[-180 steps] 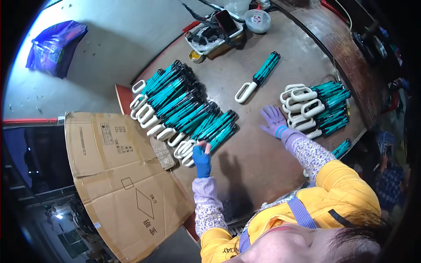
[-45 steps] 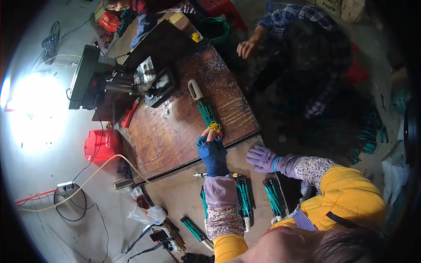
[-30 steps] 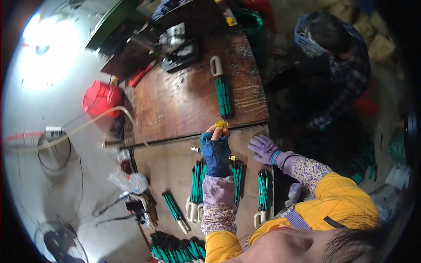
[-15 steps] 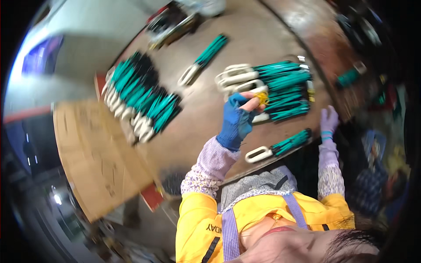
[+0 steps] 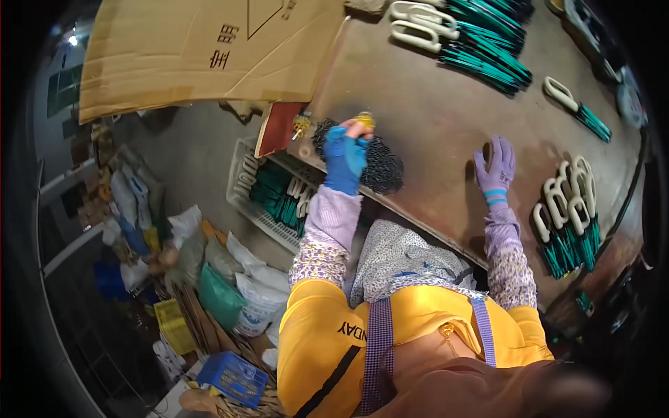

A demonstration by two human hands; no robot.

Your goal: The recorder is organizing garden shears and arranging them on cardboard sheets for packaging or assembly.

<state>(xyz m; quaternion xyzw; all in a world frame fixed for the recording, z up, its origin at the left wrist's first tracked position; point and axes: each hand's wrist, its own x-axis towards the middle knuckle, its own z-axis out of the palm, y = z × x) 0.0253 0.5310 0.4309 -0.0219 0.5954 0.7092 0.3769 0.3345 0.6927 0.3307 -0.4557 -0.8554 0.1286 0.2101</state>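
The left hand (image 5: 345, 159), in a blue glove, sat at the near edge of the table (image 5: 446, 132), closed around a small yellow piece (image 5: 364, 120) pinched at the fingertips. It was raised just over a heap of dark chain (image 5: 376, 161) lying at that same edge, probably so the piece could be worked close to the chain without dragging it. A second yellow piece (image 5: 302, 125) lay at the table's corner, just left of the heap.

The right hand (image 5: 495, 166), in a purple glove, lay flat on the table to the right of the chain, fingers spread and holding nothing. It looked like a bracing hand, steadying the body while the other did the fine work.

Further right on the table, near its edge, stood a bundle of green tools with white loop handles (image 5: 566, 226). Towards the far side of the table lay a larger batch of green tools (image 5: 481, 42), and one lone tool (image 5: 575, 108) apart from them. None of these crowded the hands.

Below the table's left edge a white crate (image 5: 247, 202) held more green tools, and flat cardboard (image 5: 202, 52) covered the table's far left corner. Sacks (image 5: 230, 292) cluttered the floor beyond the crate.
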